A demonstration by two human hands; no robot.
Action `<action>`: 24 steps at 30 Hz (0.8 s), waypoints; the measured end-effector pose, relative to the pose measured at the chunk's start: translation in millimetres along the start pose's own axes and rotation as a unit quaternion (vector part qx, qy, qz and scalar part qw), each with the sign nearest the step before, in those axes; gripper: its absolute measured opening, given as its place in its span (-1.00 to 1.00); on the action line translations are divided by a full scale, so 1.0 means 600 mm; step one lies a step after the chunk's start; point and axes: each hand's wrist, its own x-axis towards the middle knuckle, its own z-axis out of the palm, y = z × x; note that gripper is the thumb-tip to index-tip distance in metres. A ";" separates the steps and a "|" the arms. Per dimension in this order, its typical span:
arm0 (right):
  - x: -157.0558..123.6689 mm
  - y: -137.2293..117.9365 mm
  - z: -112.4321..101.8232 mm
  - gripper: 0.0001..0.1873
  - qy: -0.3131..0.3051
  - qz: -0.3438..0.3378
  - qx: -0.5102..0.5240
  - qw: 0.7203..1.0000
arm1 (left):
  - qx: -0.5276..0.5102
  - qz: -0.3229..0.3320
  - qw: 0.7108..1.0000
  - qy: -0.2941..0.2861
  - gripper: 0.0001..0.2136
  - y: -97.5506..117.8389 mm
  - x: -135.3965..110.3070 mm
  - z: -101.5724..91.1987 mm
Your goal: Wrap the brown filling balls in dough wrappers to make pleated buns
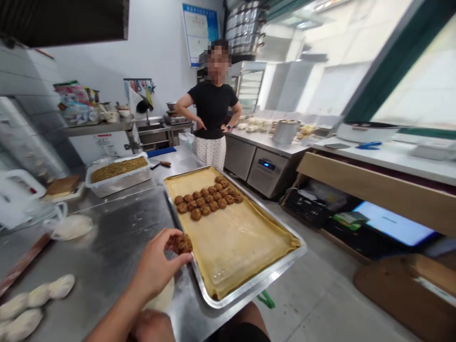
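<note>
One camera gives the only view: it is worn on the head and faces forward and down across the table (117, 244). The left hand (156, 261) is very near to it, with the forearm entering from the bottom edge. The tray (245, 247) is a little farther, seen obliquely from above. Beyond, the view reaches a co-worker (213, 104) and the wall (153, 47). The angle is wide, so it also takes in the floor (313, 289) and window (416, 85) at right.
</note>
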 end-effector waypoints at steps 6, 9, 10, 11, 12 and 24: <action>0.009 0.003 0.056 -0.74 0.022 0.030 0.061 0.997 | 0.028 -0.045 0.979 0.196 -0.59 -0.102 -0.249 -0.090; 0.003 0.003 0.059 -0.72 0.034 0.055 0.064 0.996 | 0.153 -0.045 0.951 0.264 -0.48 -0.157 -0.355 -0.092; 0.003 0.002 0.058 -0.72 0.037 0.062 0.063 0.995 | 0.172 -0.048 0.946 0.272 -0.46 -0.169 -0.382 -0.085; 0.003 0.000 0.058 -0.73 0.037 0.070 0.063 0.995 | 0.179 -0.054 0.944 0.273 -0.46 -0.178 -0.405 -0.077; 0.005 -0.002 0.059 -0.73 0.036 0.076 0.063 0.994 | 0.179 -0.060 0.945 0.268 -0.49 -0.185 -0.423 -0.067; 0.021 -0.007 0.073 -0.79 0.046 0.153 0.098 0.982 | 0.164 0.032 0.969 0.180 -0.50 -0.192 -0.413 -0.022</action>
